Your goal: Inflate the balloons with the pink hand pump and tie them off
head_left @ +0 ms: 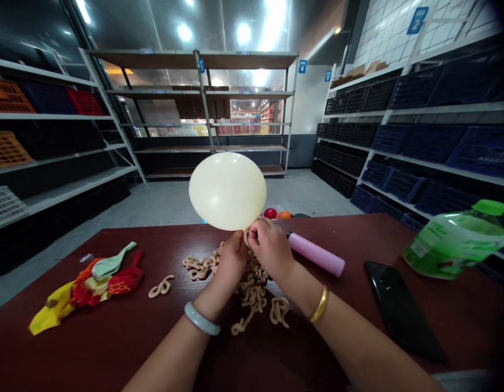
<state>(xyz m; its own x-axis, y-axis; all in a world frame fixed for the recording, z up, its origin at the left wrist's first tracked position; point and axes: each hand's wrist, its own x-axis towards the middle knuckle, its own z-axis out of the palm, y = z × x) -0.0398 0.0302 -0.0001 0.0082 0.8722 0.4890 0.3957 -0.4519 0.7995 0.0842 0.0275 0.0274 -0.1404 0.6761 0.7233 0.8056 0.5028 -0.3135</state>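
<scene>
A pale cream inflated balloon [227,190] floats just above the dark red table [113,348], held by its neck. My left hand [231,259] and my right hand [269,245] are both pinched on that neck, fingers pressed together where it meets the balloon. Under the hands lies a heap of beige chain-like clips [252,288], with a loose one [161,286] off to the left.
Flat balloons [88,283] in yellow, red and green lie at the left. A pink pump [316,254] lies behind my right hand. A black phone [401,310] and a green bottle [456,242] sit at the right. Shelving racks line the room; balls [277,214] lie on the floor.
</scene>
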